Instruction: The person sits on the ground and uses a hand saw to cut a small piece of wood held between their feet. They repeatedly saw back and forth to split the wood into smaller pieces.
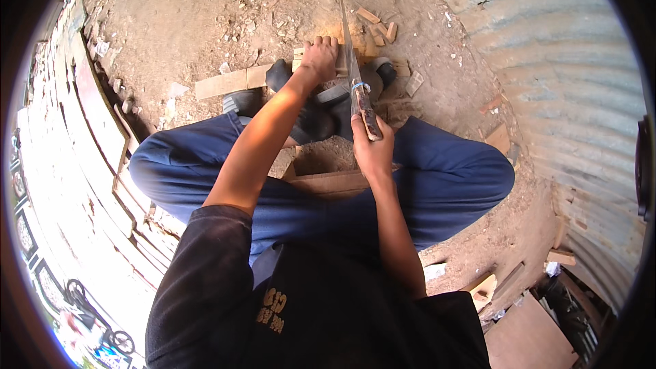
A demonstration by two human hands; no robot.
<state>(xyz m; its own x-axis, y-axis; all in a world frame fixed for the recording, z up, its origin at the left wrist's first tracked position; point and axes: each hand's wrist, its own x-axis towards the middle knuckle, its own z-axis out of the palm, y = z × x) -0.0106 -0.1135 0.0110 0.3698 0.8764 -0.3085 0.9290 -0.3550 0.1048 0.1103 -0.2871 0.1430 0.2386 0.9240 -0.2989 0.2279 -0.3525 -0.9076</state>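
Observation:
My right hand (374, 149) is wrapped round the worn handle of a handsaw (350, 55). The saw's narrow blade points away from me, and a bit of blue material is tied where blade meets handle. Just left of the blade, my left hand (320, 59) grips a short piece of wood (298, 53) from above, fingers curled over its far side. That wood lies by my dark shoes (315, 121). The blade runs close along the wood's right part; I cannot tell how deep it sits in it.
A flat board (229, 84) lies left of my shoes. Small wood offcuts (380, 31) and chips are strewn on the dirt ground ahead. Corrugated metal sheeting (540, 61) stands on the right, weathered planks (75, 143) on the left. A wooden beam (331, 183) lies between my legs.

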